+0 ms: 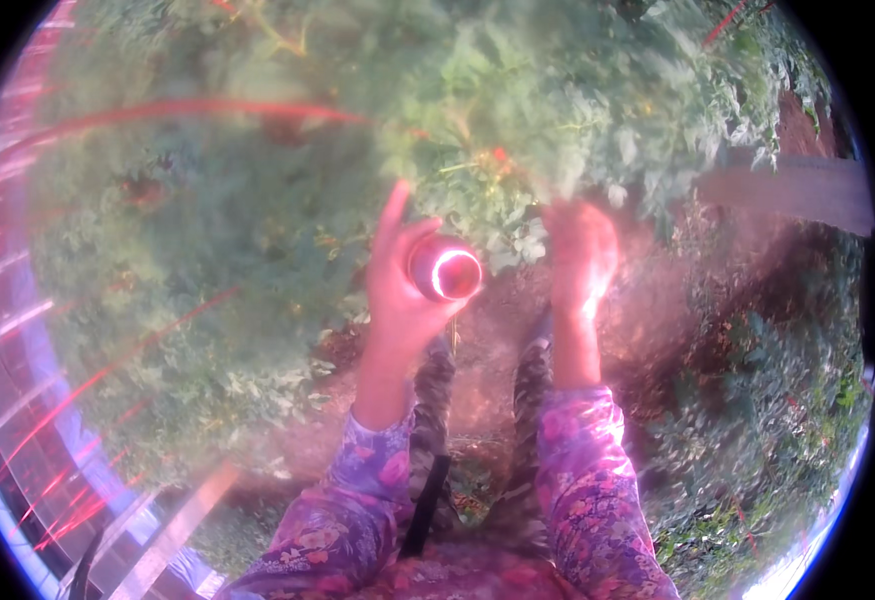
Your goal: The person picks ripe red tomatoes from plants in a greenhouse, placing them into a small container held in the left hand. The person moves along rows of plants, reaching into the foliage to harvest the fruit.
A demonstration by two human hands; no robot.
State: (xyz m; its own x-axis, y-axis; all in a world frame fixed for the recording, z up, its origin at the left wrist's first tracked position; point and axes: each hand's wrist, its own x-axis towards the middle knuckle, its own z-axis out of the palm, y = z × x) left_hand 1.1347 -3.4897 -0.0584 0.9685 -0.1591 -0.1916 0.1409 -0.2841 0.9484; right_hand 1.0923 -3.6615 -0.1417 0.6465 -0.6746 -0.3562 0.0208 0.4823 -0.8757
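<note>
My left hand is wrapped round a small cylindrical container with a bright, shiny rim; its mouth faces up and its inside looks reddish. The index finger points away from me, toward the foliage. To the right, my right hand is at the edge of the leafy plants, its fingers curled. Blur and glare hide its fingertips, so whether it grips anything is unclear. Just beyond and between my hands is a small red spot among yellowish stems and leaves, too blurred to name.
Red strings cross the plants on the left. A flat bar juts in at right; another slanted bar is at lower left. My legs stand on brown soil. More foliage grows at right.
</note>
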